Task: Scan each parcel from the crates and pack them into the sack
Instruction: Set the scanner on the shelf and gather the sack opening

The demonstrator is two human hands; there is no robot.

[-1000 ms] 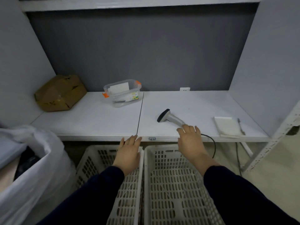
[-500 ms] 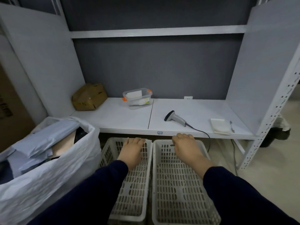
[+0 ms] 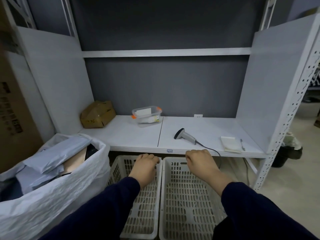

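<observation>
The right hand [image 3: 201, 161] had come off the scanner [image 3: 185, 136]. A second earlier its fingers were on the handle; now the scanner lay alone on the surface [image 3: 129, 135], right of centre, with its cable trailing off the near edge. Both hands had pulled back nearward and hung apart over the crates, the left hand [image 3: 145, 164] above the left crate [image 3: 143, 213], the right above the right crate [image 3: 187, 205]. Fingers were curled under, nothing in either. Both crates showed bare mesh, no parcels visible. The parcels [image 3: 60, 153], grey mailers, sat piled in the open white sack [image 3: 52, 196] at near left. The view had widened too, so the person likely stepped back. My read: scanning and packing looked done, with closing the sack possibly all that remained.
</observation>
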